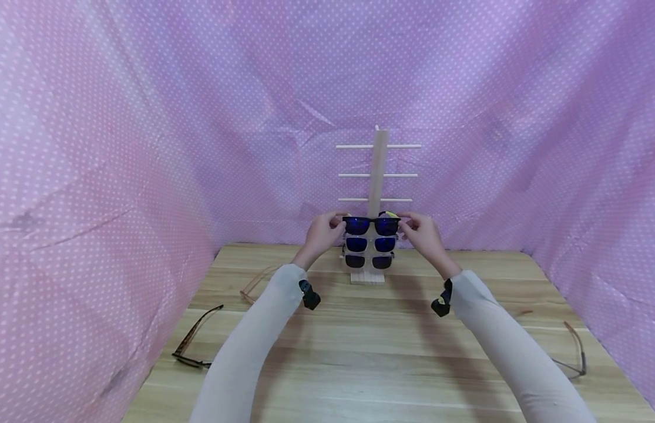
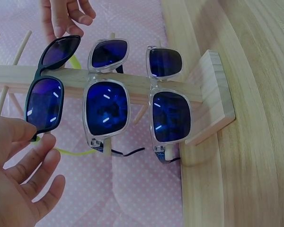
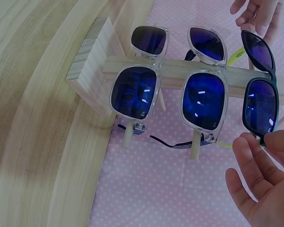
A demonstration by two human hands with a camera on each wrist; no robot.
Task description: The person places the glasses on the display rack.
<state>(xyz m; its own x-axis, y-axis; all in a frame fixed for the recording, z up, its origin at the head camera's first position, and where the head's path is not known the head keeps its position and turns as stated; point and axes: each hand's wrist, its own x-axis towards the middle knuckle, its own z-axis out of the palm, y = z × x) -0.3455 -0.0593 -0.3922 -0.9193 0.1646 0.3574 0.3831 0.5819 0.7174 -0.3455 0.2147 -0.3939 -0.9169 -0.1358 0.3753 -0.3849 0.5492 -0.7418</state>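
Observation:
Black-framed sunglasses (image 1: 372,225) with blue lenses and yellow-green temples are at the wooden display stand (image 1: 378,170), just above two clear-framed pairs. My left hand (image 1: 327,229) pinches their left end between thumb and fingers. At the opposite end, my right hand (image 1: 421,234) pinches the frame the same way. Below hang the upper clear-framed sunglasses (image 2: 107,108) and the lower clear-framed sunglasses (image 3: 134,92), both with dark blue lenses, on the stand's pegs. Whether the black pair rests on a peg is hard to tell.
Three bare pegs (image 1: 403,146) cross the stand higher up. On the wooden table (image 1: 359,364) lie tortoiseshell glasses (image 1: 188,341) and light brown glasses (image 1: 250,288) at left, and another pair of glasses (image 1: 581,352) at right, partly behind the sleeve. Pink dotted cloth (image 1: 285,76) surrounds the table.

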